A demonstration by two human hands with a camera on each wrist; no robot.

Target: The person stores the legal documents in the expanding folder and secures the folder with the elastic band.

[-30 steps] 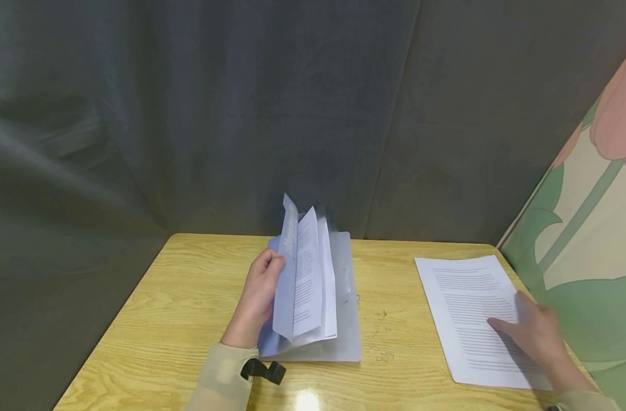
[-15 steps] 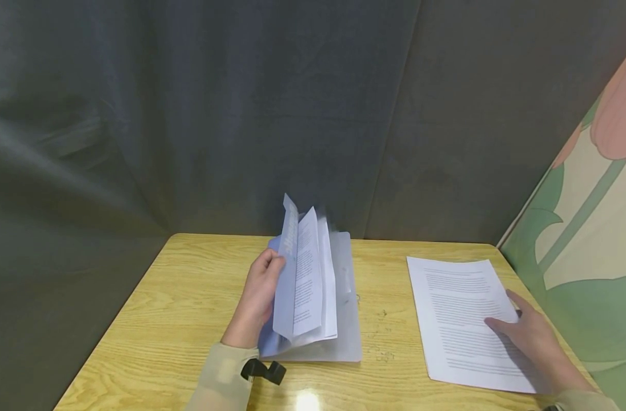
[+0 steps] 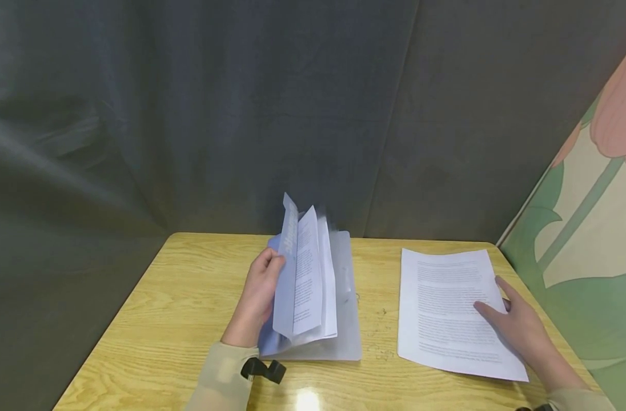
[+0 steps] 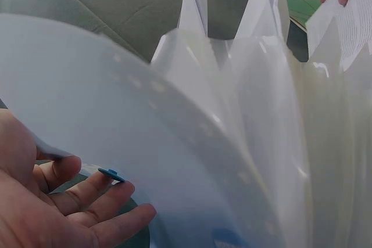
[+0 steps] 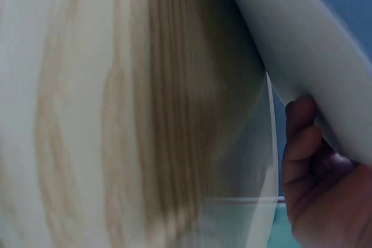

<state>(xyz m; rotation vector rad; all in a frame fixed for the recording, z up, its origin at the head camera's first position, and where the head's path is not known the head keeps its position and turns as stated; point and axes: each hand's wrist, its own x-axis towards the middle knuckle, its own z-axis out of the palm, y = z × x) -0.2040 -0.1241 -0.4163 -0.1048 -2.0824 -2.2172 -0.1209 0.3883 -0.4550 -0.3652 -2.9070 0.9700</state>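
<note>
On the desk (image 3: 159, 319), the left hand (image 3: 256, 294) grasps with its fingers (image 3: 276, 262) the raised cover (image 3: 284, 294) of an open folder (image 3: 350, 319) holding printed pages (image 3: 305, 279), while further right loose printed paper (image 3: 441, 314) is gripped at its right edge by the right hand (image 3: 524, 328).

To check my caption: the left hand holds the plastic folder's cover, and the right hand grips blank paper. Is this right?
Not blank: the head view shows the right hand gripping printed paper. The left hand holds the plastic folder's cover.
</note>
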